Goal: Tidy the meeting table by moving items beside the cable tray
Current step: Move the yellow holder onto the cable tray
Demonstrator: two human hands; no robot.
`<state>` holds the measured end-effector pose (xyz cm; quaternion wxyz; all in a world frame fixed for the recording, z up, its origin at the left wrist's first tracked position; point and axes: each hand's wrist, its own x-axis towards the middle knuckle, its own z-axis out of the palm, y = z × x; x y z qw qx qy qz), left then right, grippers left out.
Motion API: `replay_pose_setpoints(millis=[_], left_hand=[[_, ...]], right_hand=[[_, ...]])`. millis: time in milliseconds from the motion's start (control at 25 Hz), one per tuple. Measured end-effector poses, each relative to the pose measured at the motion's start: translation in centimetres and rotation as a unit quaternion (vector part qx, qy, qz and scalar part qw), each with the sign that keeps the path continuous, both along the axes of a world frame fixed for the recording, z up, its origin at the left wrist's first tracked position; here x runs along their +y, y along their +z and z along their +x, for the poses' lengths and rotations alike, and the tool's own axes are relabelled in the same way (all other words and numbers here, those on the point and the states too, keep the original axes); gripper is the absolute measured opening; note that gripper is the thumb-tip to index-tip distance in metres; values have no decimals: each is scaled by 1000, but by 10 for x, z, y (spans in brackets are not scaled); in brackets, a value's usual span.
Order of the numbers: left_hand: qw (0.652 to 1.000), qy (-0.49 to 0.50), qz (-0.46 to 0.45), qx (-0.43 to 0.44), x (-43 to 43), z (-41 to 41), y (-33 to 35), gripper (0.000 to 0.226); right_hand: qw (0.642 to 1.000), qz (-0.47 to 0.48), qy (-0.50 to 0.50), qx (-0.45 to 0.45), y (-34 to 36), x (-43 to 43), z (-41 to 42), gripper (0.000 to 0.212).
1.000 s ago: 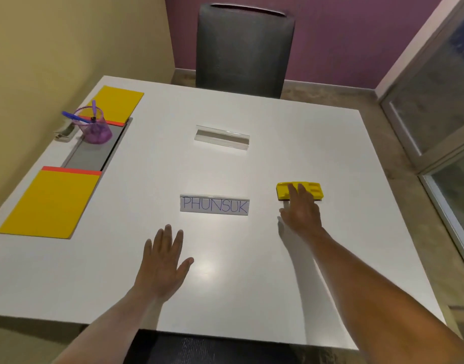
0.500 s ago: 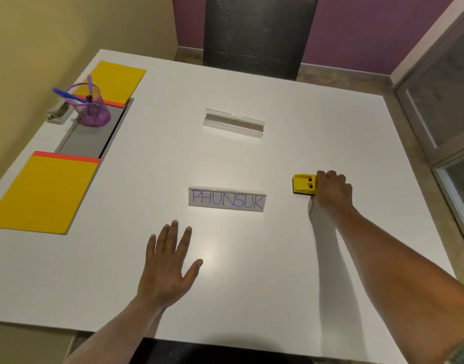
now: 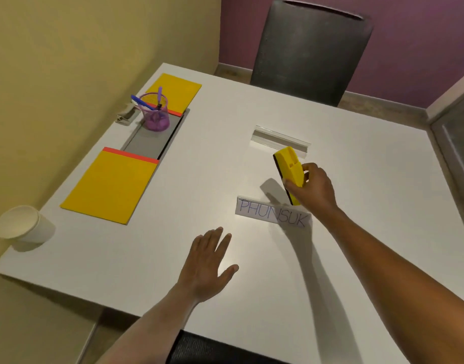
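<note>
Nearest to us, our left hand [image 3: 208,261] lies flat and spread on the smooth white worktop [image 3: 146,258], grasping nothing. Just beyond, the paper name card [image 3: 271,216] lettered PHUNSUK lies unmoved, so it is yet to be tidied. Our right hand [image 3: 313,189] is wrapped round the yellow eraser [image 3: 288,166], a hard plastic block with a dark felt edge, lifted clear of the surface and tilted. Behind it a clear acrylic holder [image 3: 278,140] also waits mid-table. Far left, the grey recessed cable tray [image 3: 146,143] already has two matte yellow pads [image 3: 112,185] at its ends and a purple mesh pen cup [image 3: 156,114]. We judge the job roughly half done.
</note>
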<state>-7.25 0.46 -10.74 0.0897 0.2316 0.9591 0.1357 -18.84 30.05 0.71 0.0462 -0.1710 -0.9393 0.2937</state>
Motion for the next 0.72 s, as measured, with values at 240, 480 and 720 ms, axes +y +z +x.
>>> replay_pose_setpoints(millis=[240, 480, 720], left_hand=[[996, 67, -47, 28, -118, -23, 5, 71], [998, 50, -45, 18, -189, -27, -8, 73], [998, 36, -43, 19, -203, -33, -14, 74]], right_hand=[[991, -73, 108, -26, 3, -133, -44, 59], [986, 1, 162, -45, -8, -219, -94, 69], [978, 73, 194, -26, -29, -296, -147, 54]])
